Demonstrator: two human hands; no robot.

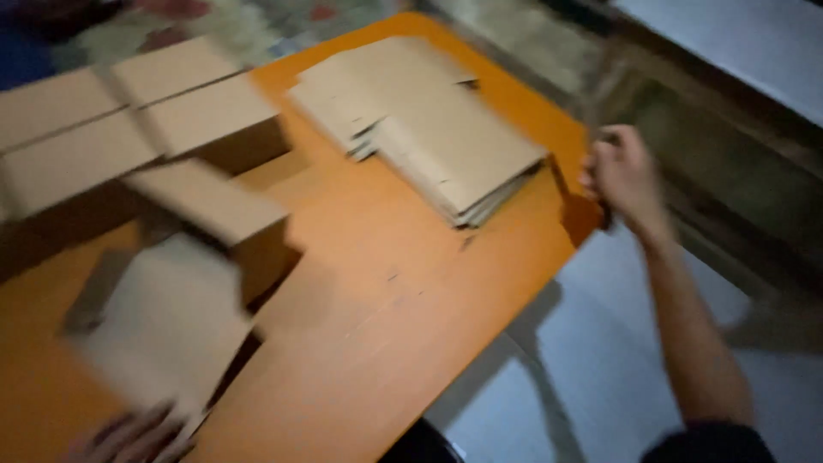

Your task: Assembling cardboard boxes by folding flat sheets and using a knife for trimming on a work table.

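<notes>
An orange table fills the middle of the head view. My left hand sits at the bottom left edge, holding the near end of a flat, blurred piece of brown cardboard. My right hand reaches out past the table's right edge with its fingers curled; whether it grips something dark there is unclear. A stack of flattened cardboard blanks lies at the far side of the table, just left of my right hand.
Folded brown boxes stand in a row along the far left, with one more box nearer the middle. Pale floor tiles lie beyond the table's right edge. A dark ledge runs at the upper right.
</notes>
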